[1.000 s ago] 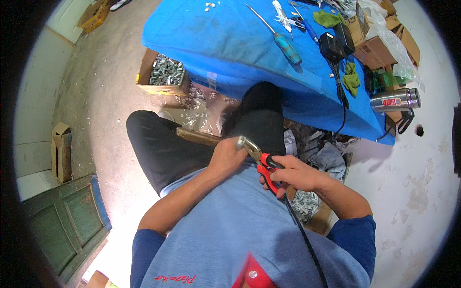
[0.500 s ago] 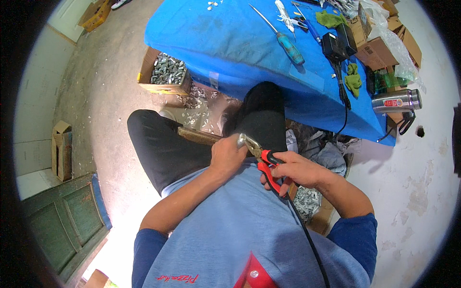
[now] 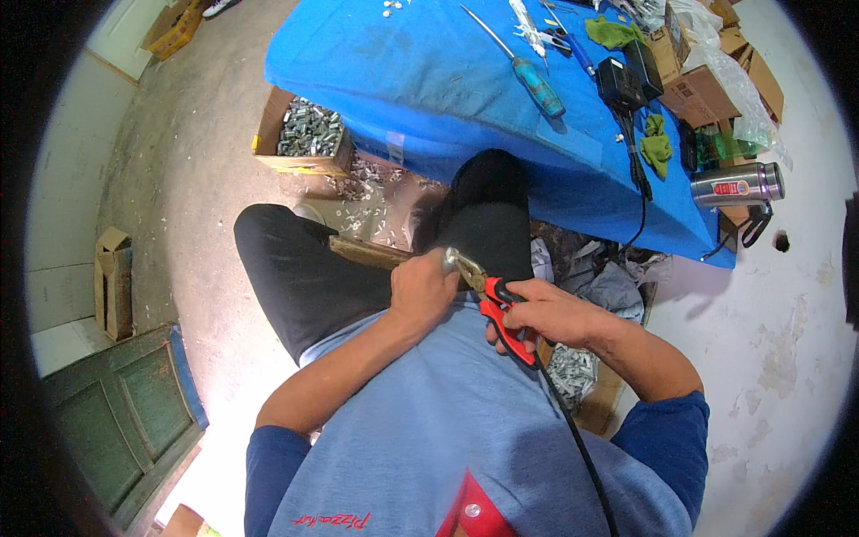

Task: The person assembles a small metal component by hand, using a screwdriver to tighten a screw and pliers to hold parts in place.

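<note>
Over my lap, my left hand (image 3: 420,291) is closed around a small silvery cylinder (image 3: 449,259), whose end sticks out above the thumb. My right hand (image 3: 557,315) grips pliers (image 3: 512,342) by their red and black handles, fingers wrapped around them. The metal jaws of the pliers meet the silvery piece beside my left thumb; exactly how they bite it is too small to tell. Below the left hand, a wooden board (image 3: 369,252) lies between my knees, partly hidden. A black cable (image 3: 573,430) runs from near the right hand down over my shirt.
A blue-covered table (image 3: 403,80) stands ahead, bearing a teal-handled screwdriver (image 3: 535,88), black power adapters (image 3: 617,85) and a steel flask (image 3: 738,185). Left of it, a cardboard box (image 3: 304,164) holds many small metal cylinders. Scraps (image 3: 371,192) litter the floor between.
Both hands keep the same grip, and the pliers stay at the silvery piece. My right elbow has shifted slightly outward; the whole view has moved a little.
</note>
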Tool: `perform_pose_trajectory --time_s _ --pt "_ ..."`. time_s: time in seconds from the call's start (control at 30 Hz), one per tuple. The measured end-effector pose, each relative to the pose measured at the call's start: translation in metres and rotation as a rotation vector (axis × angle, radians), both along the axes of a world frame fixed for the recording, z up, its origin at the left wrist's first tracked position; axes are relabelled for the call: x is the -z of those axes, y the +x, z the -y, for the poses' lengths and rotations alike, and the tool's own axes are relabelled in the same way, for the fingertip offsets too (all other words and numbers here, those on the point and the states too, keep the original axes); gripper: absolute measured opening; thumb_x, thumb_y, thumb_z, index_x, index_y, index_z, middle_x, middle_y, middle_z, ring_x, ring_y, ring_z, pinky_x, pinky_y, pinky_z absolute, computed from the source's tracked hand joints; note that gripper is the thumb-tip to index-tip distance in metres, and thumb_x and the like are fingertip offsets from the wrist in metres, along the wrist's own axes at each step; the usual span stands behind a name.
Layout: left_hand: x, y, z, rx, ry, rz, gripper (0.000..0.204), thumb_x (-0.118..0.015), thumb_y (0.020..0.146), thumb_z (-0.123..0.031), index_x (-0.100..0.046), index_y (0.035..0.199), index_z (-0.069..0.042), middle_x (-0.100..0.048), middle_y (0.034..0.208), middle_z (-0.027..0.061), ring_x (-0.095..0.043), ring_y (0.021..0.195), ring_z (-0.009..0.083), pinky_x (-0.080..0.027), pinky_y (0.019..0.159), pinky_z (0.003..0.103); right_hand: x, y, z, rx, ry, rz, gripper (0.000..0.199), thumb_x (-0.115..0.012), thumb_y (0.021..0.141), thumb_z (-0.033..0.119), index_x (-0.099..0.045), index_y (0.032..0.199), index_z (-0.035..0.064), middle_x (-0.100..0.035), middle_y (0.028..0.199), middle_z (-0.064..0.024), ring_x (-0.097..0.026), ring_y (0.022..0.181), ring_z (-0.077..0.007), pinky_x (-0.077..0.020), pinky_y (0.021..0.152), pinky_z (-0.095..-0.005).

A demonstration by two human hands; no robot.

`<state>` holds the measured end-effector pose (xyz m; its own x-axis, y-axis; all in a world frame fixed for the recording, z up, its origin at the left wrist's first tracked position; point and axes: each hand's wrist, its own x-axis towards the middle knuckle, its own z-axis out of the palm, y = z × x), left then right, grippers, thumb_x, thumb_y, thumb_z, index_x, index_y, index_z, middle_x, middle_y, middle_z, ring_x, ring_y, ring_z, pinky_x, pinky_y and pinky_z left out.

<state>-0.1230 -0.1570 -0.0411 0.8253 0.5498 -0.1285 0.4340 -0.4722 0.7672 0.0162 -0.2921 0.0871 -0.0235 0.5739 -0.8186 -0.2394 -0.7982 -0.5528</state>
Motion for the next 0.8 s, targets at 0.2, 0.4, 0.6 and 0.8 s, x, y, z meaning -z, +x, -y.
perform_pose_trajectory --time_s 0.2,0.4,0.6,0.8 --pt "0.002 0.001 0.001 0.013 0.039 -0.020 0.017 -0.068 0.078 -0.016 -0.061 0.085 -0.002 -0.064 0.075 0.0226 -0.063 0.075 0.0440 -0.048 0.065 0.052 0.015 0.008 0.005 -0.045 -0.019 -0.036 0.024 -0.051 0.085 0.008 -0.052 0.106 -0.0029 -0.067 0.095 -0.0133 -0.068 0.082 -0.0191 -0.0563 0.066 -0.0278" --pt "0.001 0.000 0.000 0.001 0.019 -0.015 0.017 -0.069 0.079 -0.017 -0.062 0.085 -0.002 -0.064 0.074 0.0229 -0.063 0.075 0.0436 -0.049 0.066 0.052 0.006 0.002 0.004 0.154 -0.099 -0.177 0.028 -0.052 0.084 0.007 -0.049 0.111 -0.0004 -0.064 0.091 -0.0115 -0.066 0.068 -0.0185 -0.0597 0.056 -0.0286" --pt "0.001 0.000 0.000 0.023 0.039 -0.051 0.018 -0.068 0.080 -0.018 -0.062 0.084 -0.002 -0.064 0.075 0.0232 -0.063 0.075 0.0434 -0.049 0.066 0.051 0.014 0.001 0.009 0.189 -0.061 -0.219 0.020 -0.054 0.086 0.009 -0.049 0.104 0.0012 -0.062 0.082 -0.0086 -0.060 0.056 -0.0137 -0.0534 0.046 -0.0247" --pt "-0.001 -0.001 -0.001 0.032 0.015 -0.042 0.020 -0.068 0.081 -0.019 -0.062 0.085 -0.001 -0.064 0.076 0.0234 -0.063 0.076 0.0437 -0.049 0.067 0.051 0.028 0.003 0.012 -0.080 0.006 0.062 0.014 -0.055 0.087 0.010 -0.049 0.097 0.0022 -0.059 0.077 -0.0071 -0.058 0.059 -0.0141 -0.0493 0.054 -0.0305"
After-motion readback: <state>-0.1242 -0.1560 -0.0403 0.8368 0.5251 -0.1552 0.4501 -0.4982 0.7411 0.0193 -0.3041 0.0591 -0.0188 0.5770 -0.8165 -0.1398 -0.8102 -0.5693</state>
